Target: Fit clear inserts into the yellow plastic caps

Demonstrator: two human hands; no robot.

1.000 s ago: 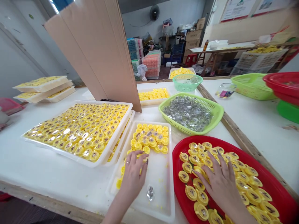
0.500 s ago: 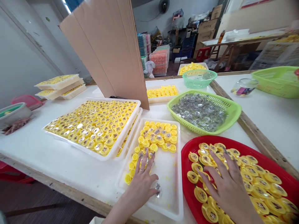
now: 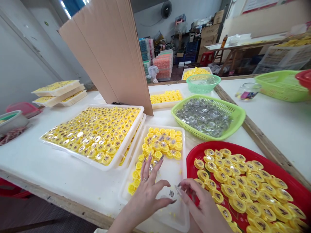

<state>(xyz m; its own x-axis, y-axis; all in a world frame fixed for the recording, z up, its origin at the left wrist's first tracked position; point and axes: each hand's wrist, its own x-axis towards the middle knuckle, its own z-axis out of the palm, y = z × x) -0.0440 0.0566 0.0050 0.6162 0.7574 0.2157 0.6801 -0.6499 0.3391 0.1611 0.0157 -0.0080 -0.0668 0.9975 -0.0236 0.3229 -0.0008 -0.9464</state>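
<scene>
My left hand (image 3: 147, 191) hovers over a white tray (image 3: 171, 171), its fingers spread, thumb and index finger apart. Clear discs (image 3: 152, 166) show under its fingertips. A small clear printed disc (image 3: 171, 193) is between that thumb and index finger; whether it touches them I cannot tell. My right hand (image 3: 202, 200) is at the tray's right edge, thumb and fingers pinched on a clear plastic piece (image 3: 179, 190), partly hidden by the fingers. Yellow round cups (image 3: 157, 155) fill the tray's far end and left side, some with clear discs on top.
To the right, a red tray (image 3: 191, 158) bears many yellow pieces with printed clear tops. Behind it is a green basket (image 3: 236, 121) of clear discs. Left stands a full white tray (image 3: 136, 129) stacked on another, beside an upright cardboard sheet (image 3: 109, 51).
My right hand has moved left from above the red tray to the white tray, its fingers closing on a clear piece. My left thumb has shifted away from the disc beside it.
</scene>
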